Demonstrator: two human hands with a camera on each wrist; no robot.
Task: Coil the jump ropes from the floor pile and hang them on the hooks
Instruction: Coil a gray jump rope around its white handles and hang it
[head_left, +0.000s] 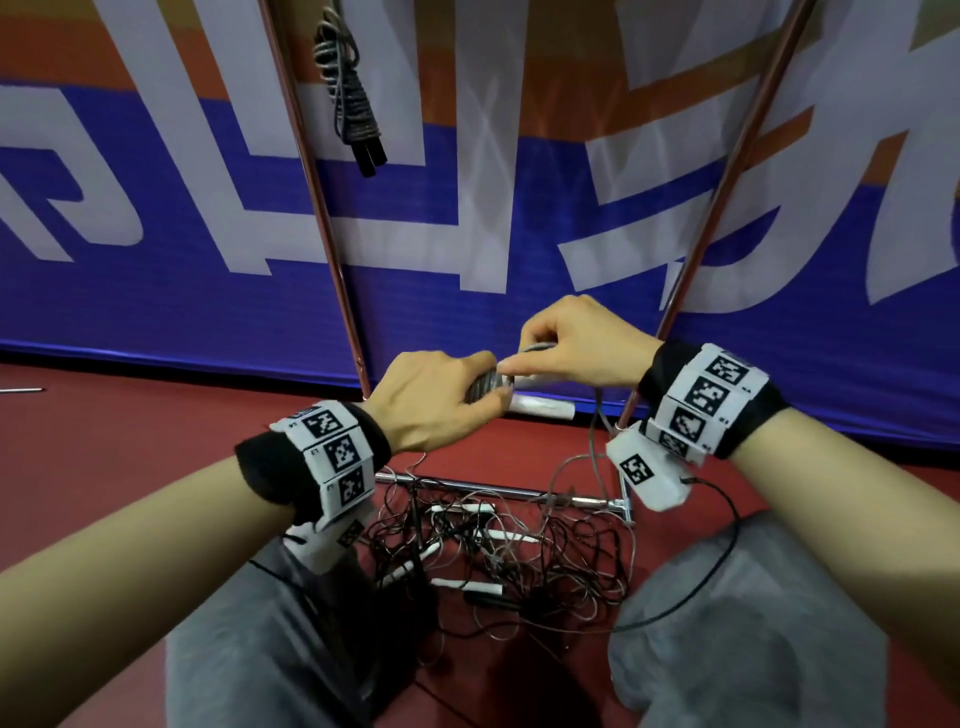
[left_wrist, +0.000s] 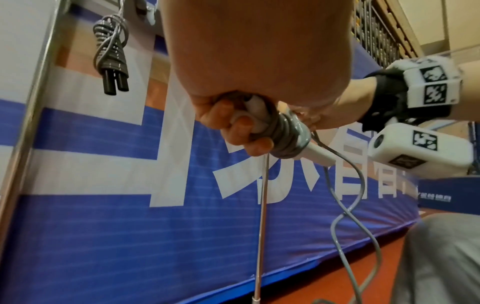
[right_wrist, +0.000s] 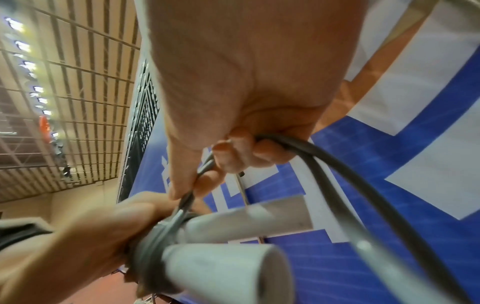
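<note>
My left hand (head_left: 441, 397) grips two white jump-rope handles (head_left: 540, 406) side by side, with grey cord wound around them (left_wrist: 285, 135). Just to its right, my right hand (head_left: 566, 345) pinches the same grey cord (right_wrist: 291, 144) close to the wound coil. The loose end of the cord (head_left: 592, 447) trails down to the floor pile (head_left: 509, 551), a tangle of thin ropes with white and black handles between my knees. One coiled grey rope with black handles (head_left: 348, 104) hangs high on the rack at upper left.
Two copper-coloured rack poles (head_left: 317, 208) (head_left: 727, 182) slant up in front of a blue, white and orange banner. The rack's metal base bar (head_left: 498, 491) lies on the red floor beside the pile. My grey-trousered knees (head_left: 753, 623) flank the pile.
</note>
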